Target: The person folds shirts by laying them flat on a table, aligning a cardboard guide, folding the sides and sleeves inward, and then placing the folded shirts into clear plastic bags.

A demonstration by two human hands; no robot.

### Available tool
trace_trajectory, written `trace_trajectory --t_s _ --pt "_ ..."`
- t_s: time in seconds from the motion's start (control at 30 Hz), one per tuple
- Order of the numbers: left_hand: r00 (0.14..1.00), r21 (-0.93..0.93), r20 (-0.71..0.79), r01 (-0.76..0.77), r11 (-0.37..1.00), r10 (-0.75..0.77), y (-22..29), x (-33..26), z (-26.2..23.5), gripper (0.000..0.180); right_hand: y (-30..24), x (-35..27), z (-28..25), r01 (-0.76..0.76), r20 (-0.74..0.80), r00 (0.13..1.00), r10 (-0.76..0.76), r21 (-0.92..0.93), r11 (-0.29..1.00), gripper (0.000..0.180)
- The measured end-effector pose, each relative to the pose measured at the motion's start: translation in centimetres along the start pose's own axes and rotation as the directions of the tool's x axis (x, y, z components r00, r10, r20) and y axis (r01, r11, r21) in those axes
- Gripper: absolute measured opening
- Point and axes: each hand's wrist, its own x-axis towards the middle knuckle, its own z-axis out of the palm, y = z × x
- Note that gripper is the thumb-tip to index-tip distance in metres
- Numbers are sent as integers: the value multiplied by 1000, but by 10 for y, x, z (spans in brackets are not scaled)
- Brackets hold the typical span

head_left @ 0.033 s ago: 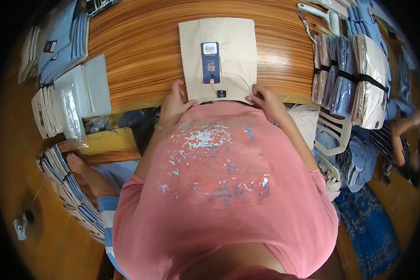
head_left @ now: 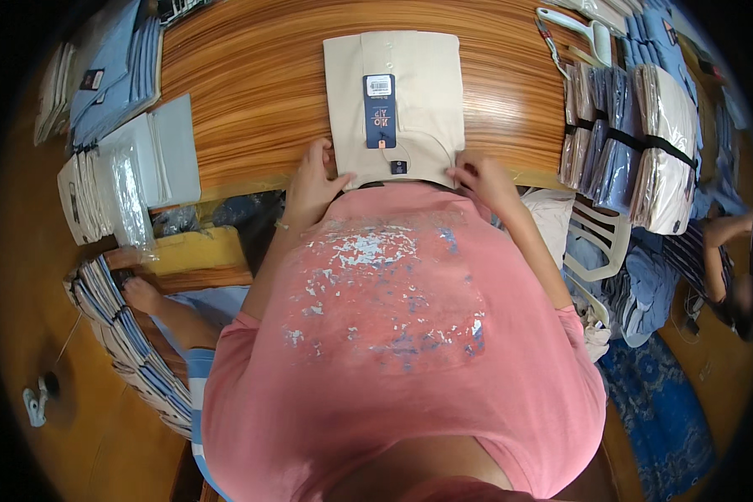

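Beige folded shirt lay flat in the upper middle of the frame on the wooden counter, a smooth rectangular packet of cloth with small buttons up its front and a dark blue card tag lying on its centre. Its near edge, the collar end, sat at the counter's rim. The left hand rested at the shirt's lower left corner, fingers spread and pressing on the cloth; the right hand met the lower right corner, fingers curled and pinching the fabric edge. The counter's surface was glossy, striped orange-brown grain, with bare wood open on both sides of the shirt. At the left of the frame stood stacks of folded pale blue and grey shirts and clear plastic bags. At the upper right, bundles of bagged shirts bound by a black strap crowded the counter's edge. A white plastic chair stood below them. Another person's hand touched a striped pile at the lower left.
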Motion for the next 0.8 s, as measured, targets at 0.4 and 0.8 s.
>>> trace_trajectory --t_s 0.4,0.8 --pt "980 -532 -151 -191 825 130 40 31 27 20 -52 73 41 105 -177 984 -3 571 815 31" --pt "996 -727 -25 -79 682 89 43 34 28 25 -62 77 21 -92 28 995 93 572 815 16"
